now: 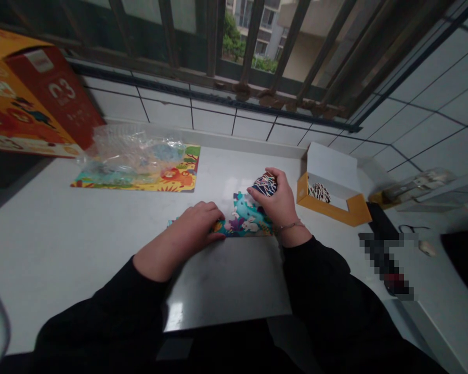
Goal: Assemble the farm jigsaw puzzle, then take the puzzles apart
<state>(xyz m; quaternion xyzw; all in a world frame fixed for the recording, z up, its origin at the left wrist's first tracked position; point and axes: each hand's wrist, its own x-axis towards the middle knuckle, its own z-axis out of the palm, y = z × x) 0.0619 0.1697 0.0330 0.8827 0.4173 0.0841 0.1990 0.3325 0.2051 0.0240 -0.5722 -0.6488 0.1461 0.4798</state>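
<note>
- The left hand (198, 222) lies palm down on the left part of the puzzle (244, 218), fingers curled loosely and bunched together, knuckles up. It presses on the pieces and grips nothing that shows.
- Its forearm, in a black sleeve, runs in from the lower left, wrist low to the counter (54, 228).
- The right hand (277, 203) stands on its edge at the right end of the puzzle, fingers wrapped about a small stack of pieces (265, 184) with a dark, streaked pattern. The thumb lies along the near side of the stack; the hold is closed and firm.
- A thin bracelet circles the right wrist, and the right sleeve comes in from the lower right.
- The puzzle sits flat in the middle of the counter, just ahead of both hands, a short row joined up with one taller part in teal.
- A bare stretch of counter lies between the puzzle and the person's body.
- Right of the right hand, close by but apart, an open yellow box (331, 197) holds more pieces, its white lid raised at the back.
- Far left, well apart, a printed sheet (179, 182) lies under a clear bag (128, 150), with a red carton (39, 98) behind.
- The tiled wall and barred window close off the back; the counter turns a corner at right.
</note>
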